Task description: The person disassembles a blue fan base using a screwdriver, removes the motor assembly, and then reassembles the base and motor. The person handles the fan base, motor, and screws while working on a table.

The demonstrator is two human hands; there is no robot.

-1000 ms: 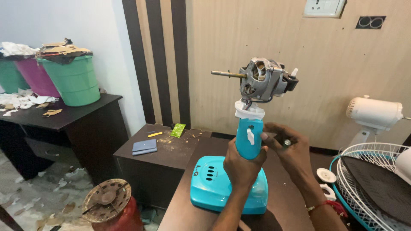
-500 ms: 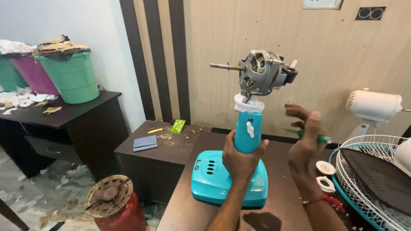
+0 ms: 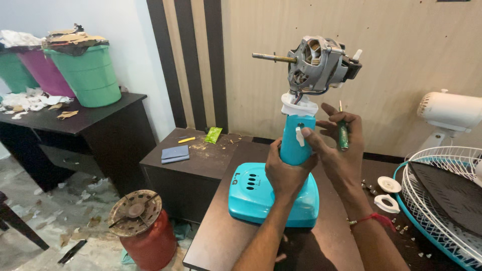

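Observation:
A turquoise table fan stand (image 3: 296, 138) rises from its square base (image 3: 251, 198) on a dark brown table (image 3: 216, 251). On top sits the bare grey fan motor (image 3: 316, 62) with its shaft pointing left. My left hand (image 3: 286, 170) is wrapped around the stand's neck from behind. My right hand (image 3: 339, 145) holds a green-handled screwdriver (image 3: 343, 131) upright, its thumb touching the white knob on the neck.
A white fan guard with a dark blade (image 3: 442, 195) lies at right, with white plastic caps (image 3: 387, 193) and several loose screws nearby. A white fan head (image 3: 452, 110) stands behind. A red gas cylinder (image 3: 143, 231) sits on the floor left, green and pink bins (image 3: 88, 73) on a desk.
My right hand, which had swung out to the right away from the stand with the screwdriver, has come back to the neck. The left hand has kept its grip.

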